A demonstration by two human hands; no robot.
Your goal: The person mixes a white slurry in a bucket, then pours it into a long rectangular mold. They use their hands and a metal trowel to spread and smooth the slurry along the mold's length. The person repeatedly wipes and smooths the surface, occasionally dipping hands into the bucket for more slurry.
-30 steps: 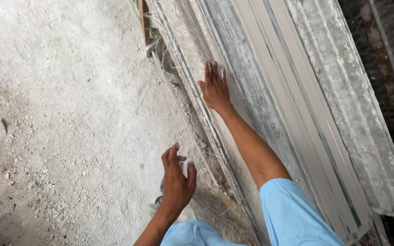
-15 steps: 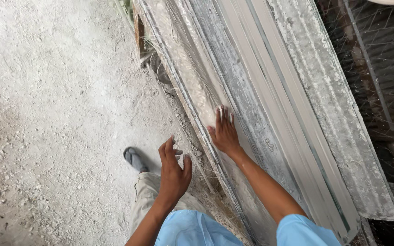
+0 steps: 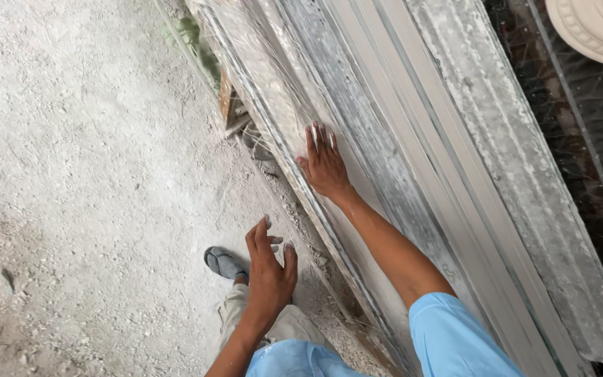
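The right hand (image 3: 326,166) is laid flat, fingers spread, on the long grey moulding strips (image 3: 413,160), gripping nothing. Their long axis runs from upper left to lower right. The left hand (image 3: 271,274) is held open and empty above the wide bare dusty floor (image 3: 78,174) beside the near edge.

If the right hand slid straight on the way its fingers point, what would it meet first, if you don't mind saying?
The right hand lies flat on the dusty grey panels, fingers pointing up along them. Going straight on, it would probably only run over more of the same panel surface; nothing else shows in that line, as far as the picture reaches.
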